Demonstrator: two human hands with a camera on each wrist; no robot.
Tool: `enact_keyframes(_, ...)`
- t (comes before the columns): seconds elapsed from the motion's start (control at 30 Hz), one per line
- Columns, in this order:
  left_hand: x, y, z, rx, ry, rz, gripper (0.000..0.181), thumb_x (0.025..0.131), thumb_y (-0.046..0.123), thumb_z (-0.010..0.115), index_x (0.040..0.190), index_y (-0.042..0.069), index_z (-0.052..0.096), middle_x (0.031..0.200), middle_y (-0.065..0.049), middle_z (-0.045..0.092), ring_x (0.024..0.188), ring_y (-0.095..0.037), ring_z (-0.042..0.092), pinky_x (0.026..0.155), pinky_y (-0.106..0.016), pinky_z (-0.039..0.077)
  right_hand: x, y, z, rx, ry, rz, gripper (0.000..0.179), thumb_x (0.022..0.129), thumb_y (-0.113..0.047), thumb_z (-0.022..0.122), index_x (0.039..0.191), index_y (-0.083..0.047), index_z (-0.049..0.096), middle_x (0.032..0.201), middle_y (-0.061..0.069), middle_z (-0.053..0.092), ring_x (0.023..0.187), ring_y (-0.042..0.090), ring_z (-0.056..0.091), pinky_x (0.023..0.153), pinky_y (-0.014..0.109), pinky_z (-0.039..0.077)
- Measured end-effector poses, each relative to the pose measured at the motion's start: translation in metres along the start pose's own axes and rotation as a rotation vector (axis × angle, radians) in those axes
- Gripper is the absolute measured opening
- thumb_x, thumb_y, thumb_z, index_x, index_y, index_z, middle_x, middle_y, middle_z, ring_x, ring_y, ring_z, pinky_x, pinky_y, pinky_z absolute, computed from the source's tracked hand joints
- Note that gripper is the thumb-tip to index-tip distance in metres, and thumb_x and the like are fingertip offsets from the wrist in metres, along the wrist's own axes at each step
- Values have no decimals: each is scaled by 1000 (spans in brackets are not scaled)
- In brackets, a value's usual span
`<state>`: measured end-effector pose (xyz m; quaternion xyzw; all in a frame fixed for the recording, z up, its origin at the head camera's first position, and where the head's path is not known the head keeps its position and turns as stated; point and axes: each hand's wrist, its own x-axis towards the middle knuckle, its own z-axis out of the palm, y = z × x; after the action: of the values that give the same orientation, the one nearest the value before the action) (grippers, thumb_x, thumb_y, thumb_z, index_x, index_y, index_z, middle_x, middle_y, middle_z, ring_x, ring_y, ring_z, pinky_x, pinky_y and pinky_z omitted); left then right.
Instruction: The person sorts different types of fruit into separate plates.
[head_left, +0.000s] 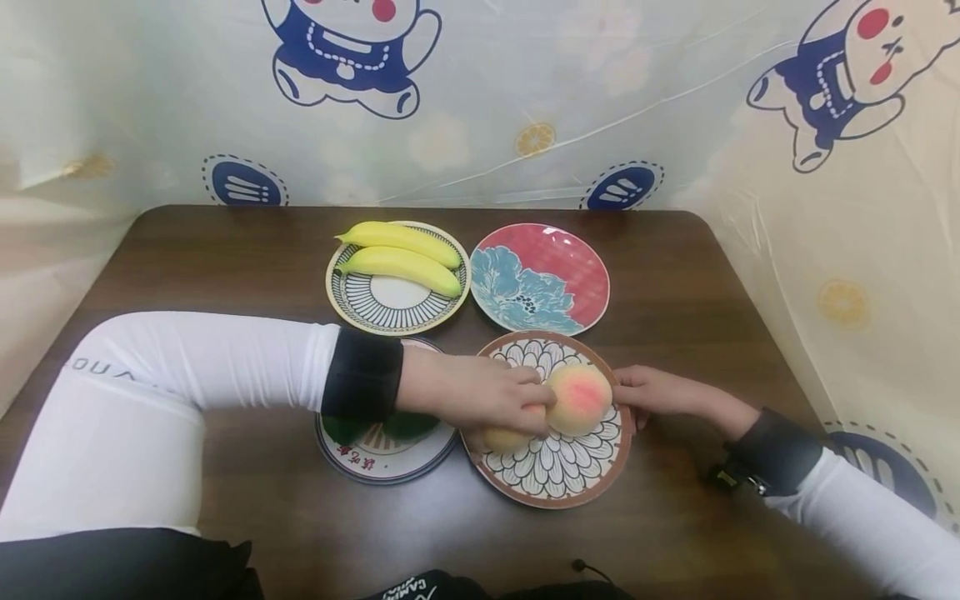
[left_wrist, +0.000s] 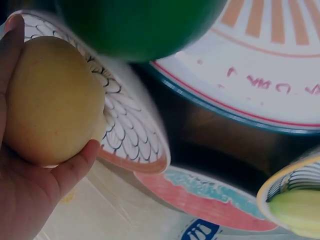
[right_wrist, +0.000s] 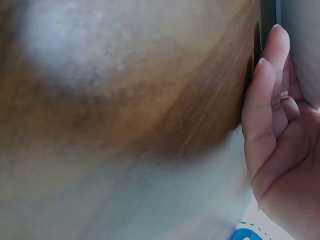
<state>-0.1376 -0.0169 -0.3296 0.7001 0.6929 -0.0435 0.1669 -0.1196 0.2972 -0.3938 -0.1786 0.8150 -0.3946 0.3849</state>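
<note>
Wood-grain counter [head_left: 667, 275], petal plate [head_left: 566, 475] at centre of frame

Left hand [head_left: 476, 392] curls closely round the left peach [left_wrist: 55, 100], over the plate; right hand [head_left: 663, 392] pinches the plate's rim. Peach judged light, firm, bruisable; hold at widest girth. Second peach [head_left: 580, 400] crowds its right side; open room at upper right, short of the counter edge.

The head view looks forward and down over the worktop [head_left: 675, 292]; wrist views show left hand [left_wrist: 32, 192] and right hand [right_wrist: 282, 145] closely; head and left wrist share the petal-patterned plate [head_left: 558, 467].
</note>
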Motion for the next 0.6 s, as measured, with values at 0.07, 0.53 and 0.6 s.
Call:
enact_keyframes(0.07, -1, 0, 3, 10, 1, -2, 71, 84, 39, 83, 146, 27, 50, 152, -5, 44, 137, -22, 43, 115, -35, 46, 0, -1, -1, 1, -14, 0, 35, 109, -26, 48, 113, 7, 61, 76, 6, 71, 61, 7, 61, 58, 23, 54)
enact_keyframes(0.53, 4, -3, 13, 130, 4, 14, 84, 81, 66, 74, 147, 24, 43, 153, -7, 37, 135, -22, 44, 110, -32, 50, 4, 0, -5, 36, -81, 8, 36, 110, -28, 46, 109, 5, 60, 72, -3, 70, 60, 6, 63, 58, 21, 54)
enact_keyframes(0.6, 4, -3, 14, 110, 12, 21, 84, 81, 65, 74, 147, 23, 43, 153, -8, 37, 135, -22, 45, 110, -33, 50, 4, 0, -4, 35, -77, 18, 35, 110, -28, 46, 108, 4, 60, 71, 0, 70, 59, 6, 63, 57, 21, 54)
